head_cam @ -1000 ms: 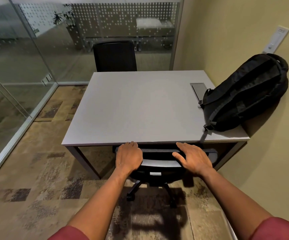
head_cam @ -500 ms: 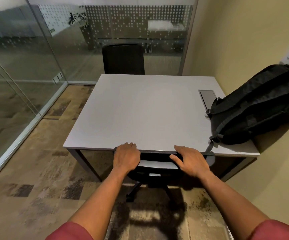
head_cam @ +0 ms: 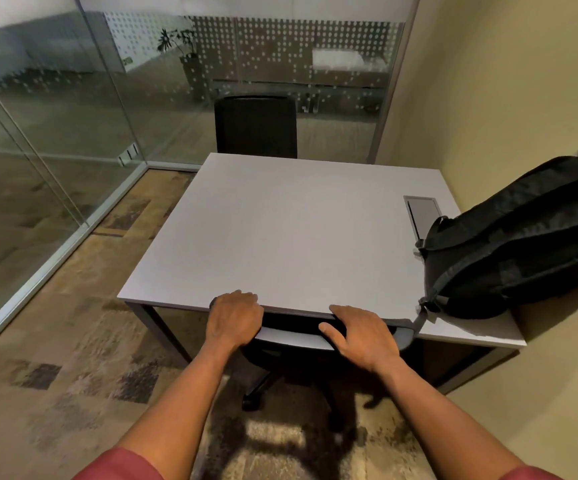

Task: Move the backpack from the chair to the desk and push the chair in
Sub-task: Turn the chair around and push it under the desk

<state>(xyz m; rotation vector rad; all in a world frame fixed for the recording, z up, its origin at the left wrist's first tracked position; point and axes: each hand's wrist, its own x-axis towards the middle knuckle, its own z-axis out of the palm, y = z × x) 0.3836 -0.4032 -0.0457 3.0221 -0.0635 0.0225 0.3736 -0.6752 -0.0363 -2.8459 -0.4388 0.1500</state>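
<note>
A black backpack [head_cam: 516,244] lies on the right side of the grey desk [head_cam: 291,230], leaning against the yellow wall. A black office chair [head_cam: 298,348] sits tucked under the desk's near edge, only the top of its backrest and its wheeled base showing. My left hand [head_cam: 233,318] grips the left part of the backrest top, fingers curled over it. My right hand [head_cam: 362,332] rests flat on the right part of the backrest top, thumb spread. Both hands touch the desk's front edge.
A second black chair [head_cam: 256,126] stands at the far side of the desk. Glass walls [head_cam: 55,133] close the room on the left and back. A grey cable hatch [head_cam: 422,214] is set in the desktop near the backpack. Patterned carpet [head_cam: 72,358] lies to the left.
The chair's backrest has slid further under the desk edge with both hands on it. The view has shifted forward, toward the desk.
</note>
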